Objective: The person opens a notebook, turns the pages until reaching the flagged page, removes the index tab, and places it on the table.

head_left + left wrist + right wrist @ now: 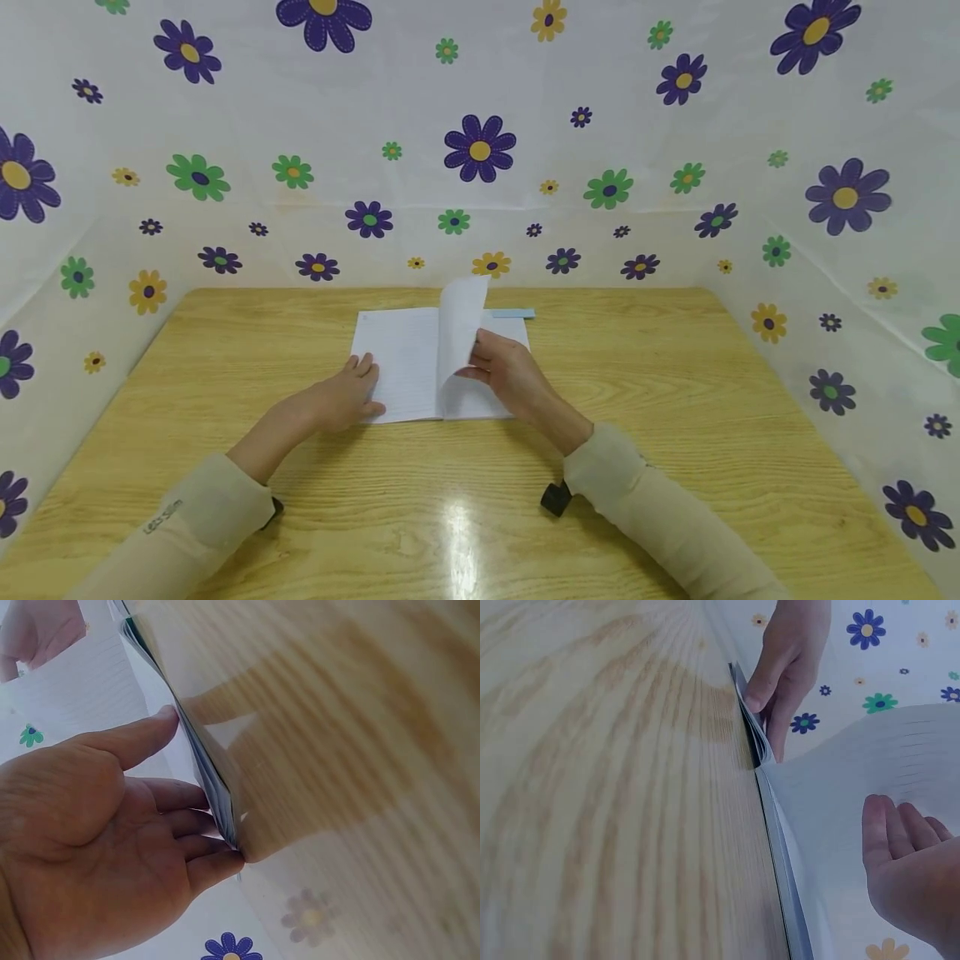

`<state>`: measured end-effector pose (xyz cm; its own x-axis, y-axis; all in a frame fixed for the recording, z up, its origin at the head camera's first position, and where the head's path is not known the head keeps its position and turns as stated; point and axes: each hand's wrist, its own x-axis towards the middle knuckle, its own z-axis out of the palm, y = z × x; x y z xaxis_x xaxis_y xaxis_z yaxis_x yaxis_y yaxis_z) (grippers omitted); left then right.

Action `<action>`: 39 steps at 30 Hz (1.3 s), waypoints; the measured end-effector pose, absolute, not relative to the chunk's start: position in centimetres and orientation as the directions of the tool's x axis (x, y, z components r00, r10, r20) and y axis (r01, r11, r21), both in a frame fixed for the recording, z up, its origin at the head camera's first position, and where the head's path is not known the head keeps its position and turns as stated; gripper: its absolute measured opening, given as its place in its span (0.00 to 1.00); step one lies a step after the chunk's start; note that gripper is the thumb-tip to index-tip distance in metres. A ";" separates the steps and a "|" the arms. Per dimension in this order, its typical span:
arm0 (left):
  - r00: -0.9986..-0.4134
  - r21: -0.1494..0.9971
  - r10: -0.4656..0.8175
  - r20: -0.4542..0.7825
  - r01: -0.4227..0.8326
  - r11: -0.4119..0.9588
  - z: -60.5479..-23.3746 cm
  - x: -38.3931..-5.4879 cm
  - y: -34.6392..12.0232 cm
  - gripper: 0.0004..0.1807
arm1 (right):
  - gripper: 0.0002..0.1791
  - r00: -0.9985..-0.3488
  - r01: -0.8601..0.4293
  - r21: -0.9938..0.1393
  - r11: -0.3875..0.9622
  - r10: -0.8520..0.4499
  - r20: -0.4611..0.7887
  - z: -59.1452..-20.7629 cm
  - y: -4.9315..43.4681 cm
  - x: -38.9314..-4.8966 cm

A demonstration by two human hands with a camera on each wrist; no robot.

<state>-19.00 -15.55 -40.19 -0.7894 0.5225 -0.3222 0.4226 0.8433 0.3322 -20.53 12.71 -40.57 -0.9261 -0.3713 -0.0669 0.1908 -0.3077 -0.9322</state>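
An open notebook point(397, 362) with lined white pages lies on the table, its spine running away from me. One page point(459, 325) stands raised and curved above the spine. My right hand point(510, 371) is at that page's right side; in the right wrist view the right hand point(915, 870) touches the page with fairly straight fingers, its thumb hidden. My left hand point(345, 396) rests on the notebook's left edge, fingers spread. In the left wrist view the left hand point(112, 832) has its thumb and fingertips against the edge of the page stack.
A light blue strip point(513, 313) sticks out at the notebook's top right. The wooden table point(637, 358) is bounded at the back and sides by a white flower-patterned sheet point(517, 225). A small black device point(556, 499) hangs beneath the right sleeve.
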 end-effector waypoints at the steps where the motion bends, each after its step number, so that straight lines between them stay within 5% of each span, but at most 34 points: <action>1: -0.790 0.328 0.521 -0.323 0.423 0.845 -40.2 -19.0 -15.6 0.39 | 0.27 -0.925 0.194 -0.932 -0.305 -0.373 -0.070 -40.6 12.6 -20.6; 17: -0.825 0.295 0.539 -0.170 0.479 0.827 -40.9 -19.5 -17.0 0.35 | 0.25 -0.886 0.127 -0.985 -0.117 -0.460 -0.060 -41.8 12.0 -20.9; 30: -0.954 0.468 0.299 0.018 0.272 0.841 -38.1 -19.1 -20.2 0.29 | 0.27 -0.822 0.120 -0.988 0.101 -0.548 -0.156 -41.8 11.5 -20.6; 39: -0.924 0.465 0.380 0.046 0.356 0.810 -39.0 -19.4 -18.7 0.30 | 0.25 -0.779 0.030 -0.956 0.292 -0.592 -0.205 -41.8 11.5 -20.2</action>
